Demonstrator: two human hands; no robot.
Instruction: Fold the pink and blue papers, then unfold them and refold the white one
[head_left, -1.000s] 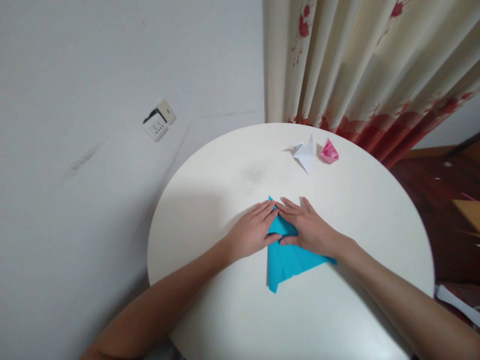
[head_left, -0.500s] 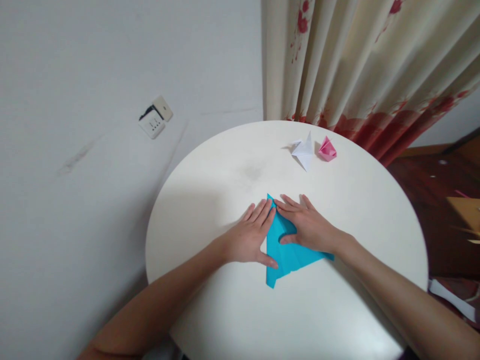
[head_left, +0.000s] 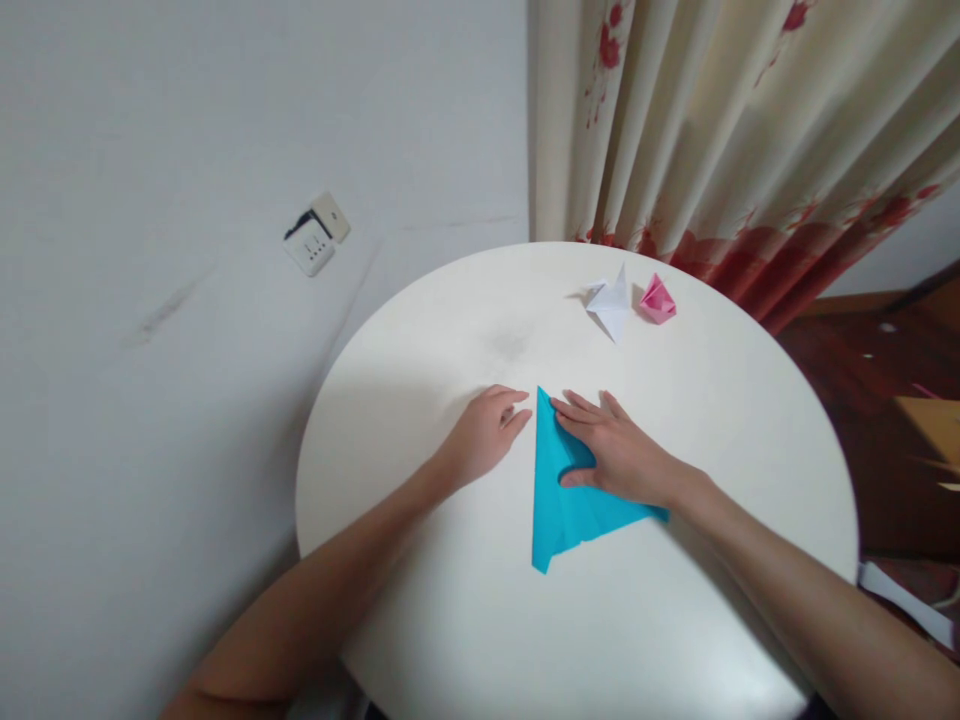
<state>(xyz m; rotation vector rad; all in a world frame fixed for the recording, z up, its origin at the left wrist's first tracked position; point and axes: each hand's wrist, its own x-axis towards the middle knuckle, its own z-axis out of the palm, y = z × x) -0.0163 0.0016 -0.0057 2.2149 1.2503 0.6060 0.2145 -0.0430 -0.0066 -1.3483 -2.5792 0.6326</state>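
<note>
Blue paper [head_left: 559, 500] pinned flat by right hand [head_left: 611, 455]; left hand [head_left: 484, 435] curled beside.

- Round white table [head_left: 465, 620] set against a pale wall, with a cream curtain [head_left: 720, 130] printed in red behind it.
- Blue folded paper [head_left: 559, 500], triangular, lying flat on the table.
- Right hand [head_left: 619, 455] pressed flat, fingers extended, on the paper's right part.
- Left hand [head_left: 484, 435] loosely curled on the table just left of the paper, apart from it.
- White folded figure [head_left: 611, 300] and pink folded figure [head_left: 658, 300] side by side near the far edge.
- Wall socket [head_left: 317, 235] at left.
</note>
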